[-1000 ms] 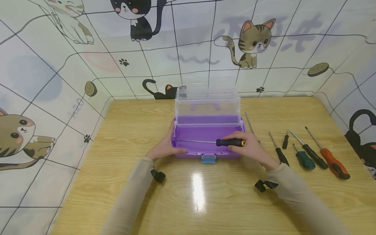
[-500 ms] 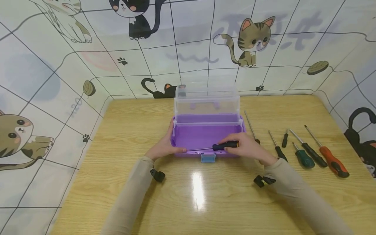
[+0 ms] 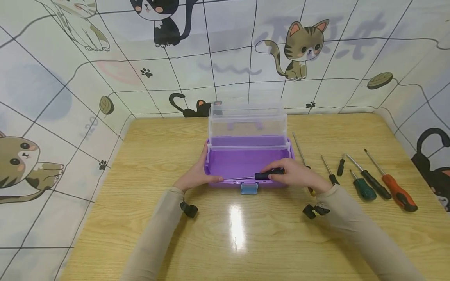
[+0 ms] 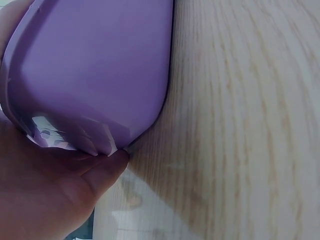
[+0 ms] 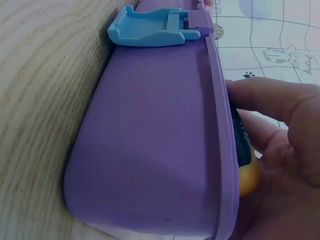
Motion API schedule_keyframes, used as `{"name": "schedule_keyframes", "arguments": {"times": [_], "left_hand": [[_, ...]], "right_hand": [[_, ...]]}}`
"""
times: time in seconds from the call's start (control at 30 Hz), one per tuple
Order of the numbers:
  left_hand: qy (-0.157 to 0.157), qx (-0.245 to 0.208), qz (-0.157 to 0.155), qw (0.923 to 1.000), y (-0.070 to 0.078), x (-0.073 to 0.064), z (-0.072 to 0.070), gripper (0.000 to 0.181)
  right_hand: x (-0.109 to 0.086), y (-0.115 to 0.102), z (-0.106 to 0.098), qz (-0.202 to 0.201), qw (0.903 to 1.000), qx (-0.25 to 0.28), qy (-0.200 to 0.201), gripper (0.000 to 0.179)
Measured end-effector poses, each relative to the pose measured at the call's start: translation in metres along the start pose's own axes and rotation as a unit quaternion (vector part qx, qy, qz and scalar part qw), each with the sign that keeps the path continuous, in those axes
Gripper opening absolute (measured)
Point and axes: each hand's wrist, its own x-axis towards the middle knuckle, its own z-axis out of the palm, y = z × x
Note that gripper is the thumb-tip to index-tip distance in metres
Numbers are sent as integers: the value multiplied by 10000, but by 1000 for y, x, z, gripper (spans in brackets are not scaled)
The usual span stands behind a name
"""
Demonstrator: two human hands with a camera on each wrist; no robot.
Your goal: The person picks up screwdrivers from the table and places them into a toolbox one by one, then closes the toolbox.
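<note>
A purple toolbox (image 3: 228, 162) stands on the table with its clear lid (image 3: 247, 128) raised at the back and a blue latch (image 3: 249, 189) hanging at the front. My left hand (image 3: 195, 175) grips the box's left end, thumb over the front corner. In my right hand (image 3: 297, 175) is a screwdriver (image 3: 263, 175) with a black handle, lying lengthwise inside the box along the front wall. Its thin shaft points left, towards the left thumb. From the right wrist view, the handle's yellow end (image 5: 248, 181) shows just behind the front rim, between fingers and box.
Right of the box lies a long screwdriver (image 3: 299, 150), partly hidden by the right hand. Further right are a black-handled screwdriver (image 3: 333, 178), a small black one (image 3: 340, 167), a green-handled one (image 3: 365, 189), another black one (image 3: 379, 187) and an orange one (image 3: 397, 191).
The right hand has brought the screwdriver lower and towards the front wall of the box, slightly to the left. The left hand keeps its grip on the box's end.
</note>
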Motion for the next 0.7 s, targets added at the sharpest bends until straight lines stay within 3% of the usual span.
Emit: {"name": "schedule_keyframes", "arguments": {"times": [0.37, 0.47, 0.7], "left_hand": [[88, 159, -22, 9998, 1, -1, 0, 132], [96, 205, -38, 9997, 0, -1, 0, 132], [43, 44, 1, 10000, 0, -1, 0, 131]], "right_hand": [[12, -4, -9, -134, 9944, -550, -896, 29], [14, -3, -10, -159, 9933, -444, -1058, 30], [13, 0, -9, -93, 9904, 376, -1329, 33]]}}
